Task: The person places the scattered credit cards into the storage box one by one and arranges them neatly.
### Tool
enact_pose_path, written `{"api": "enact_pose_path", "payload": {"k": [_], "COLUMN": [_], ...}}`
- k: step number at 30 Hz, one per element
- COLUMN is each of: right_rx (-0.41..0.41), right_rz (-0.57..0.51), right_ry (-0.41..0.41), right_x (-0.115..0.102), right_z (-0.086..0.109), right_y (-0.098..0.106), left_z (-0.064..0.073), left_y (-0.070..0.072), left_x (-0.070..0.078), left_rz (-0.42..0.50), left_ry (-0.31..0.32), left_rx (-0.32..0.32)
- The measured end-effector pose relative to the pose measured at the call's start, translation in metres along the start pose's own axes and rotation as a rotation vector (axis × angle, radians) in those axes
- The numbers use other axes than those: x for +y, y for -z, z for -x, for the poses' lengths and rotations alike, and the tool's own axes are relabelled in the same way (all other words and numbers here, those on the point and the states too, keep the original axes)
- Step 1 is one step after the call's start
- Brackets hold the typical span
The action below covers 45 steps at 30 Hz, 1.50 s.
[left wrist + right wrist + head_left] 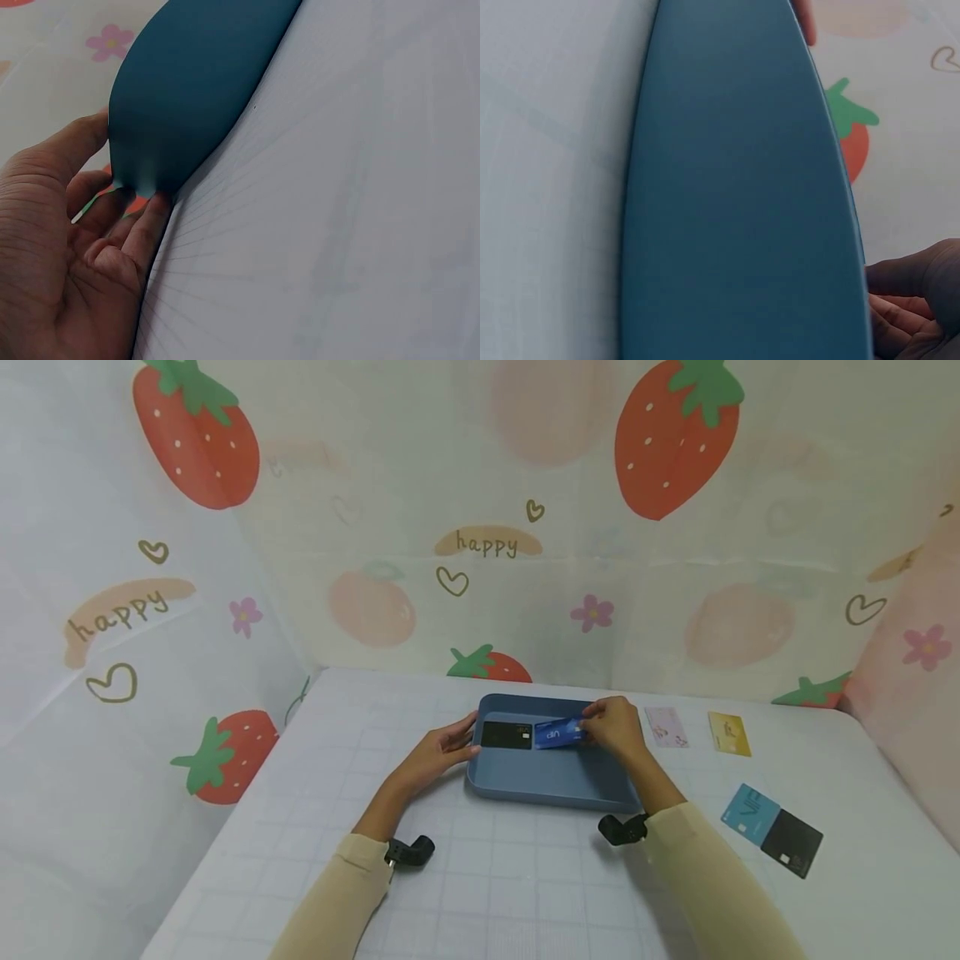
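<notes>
My left hand (435, 758) holds the left end of a blue-grey rectangular tray (547, 783). Seen from the left wrist, the thumb lies at the tray's rim and curled fingertips (159, 204) touch its outer wall. Inside the tray, a black card (506, 735) lies flat toward the left. Just right of it, my right hand (617, 727) pinches the right end of a blue VIP card (557, 733), whose left end is beside the black card. In the right wrist view, the tray's front wall (739, 180) hides the cards, and part of the right hand (911, 304) shows behind the rim.
Right of the tray lie a pale pink card (666, 727) and a yellow card (729, 733). Nearer the front right, a light-blue card (750, 812) and another black card (792, 843) adjoin each other. A strawberry-print curtain (495, 610) stands behind the white table (480, 893).
</notes>
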State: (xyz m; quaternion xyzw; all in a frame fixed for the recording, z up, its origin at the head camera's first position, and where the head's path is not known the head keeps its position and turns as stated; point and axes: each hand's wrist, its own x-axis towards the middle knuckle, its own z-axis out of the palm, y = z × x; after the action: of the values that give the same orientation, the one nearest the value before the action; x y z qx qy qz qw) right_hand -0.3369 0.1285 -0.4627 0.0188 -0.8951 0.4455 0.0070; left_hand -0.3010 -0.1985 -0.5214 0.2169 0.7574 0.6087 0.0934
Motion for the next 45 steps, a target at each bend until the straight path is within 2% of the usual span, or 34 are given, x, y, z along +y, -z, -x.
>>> {"api": "enact_pose_path", "payload": {"k": [9,17,29,40,45], "right_rx": [-0.003,0.005,0.001,0.016,0.025], "right_rz": [-0.019,0.007,-0.013,0.022,0.038], "right_ry": [0.001,0.001,-0.035,-0.043,-0.033], "right_x": [-0.001,-0.0029,-0.0026,0.0003,0.0007], "right_z": [0.0011,0.0022,0.0052,0.0063,0.0071], "right_y": [-0.0028,-0.0039,-0.004,-0.0056,-0.0053], "left_z": [0.0006,0.0005,0.0016,0.0027,0.0011], "left_y": [-0.0005,-0.0017,-0.0013,-0.0007,-0.0012], "left_x": [0.0021,0.003,0.0022,0.0011,0.0013], "left_rz": [0.001,-0.006,0.007,0.003,-0.004], "left_ry": [0.016,0.006,-0.004,0.021,0.009], "left_rx": [0.001,0.003,-0.004,0.003,-0.001]}}
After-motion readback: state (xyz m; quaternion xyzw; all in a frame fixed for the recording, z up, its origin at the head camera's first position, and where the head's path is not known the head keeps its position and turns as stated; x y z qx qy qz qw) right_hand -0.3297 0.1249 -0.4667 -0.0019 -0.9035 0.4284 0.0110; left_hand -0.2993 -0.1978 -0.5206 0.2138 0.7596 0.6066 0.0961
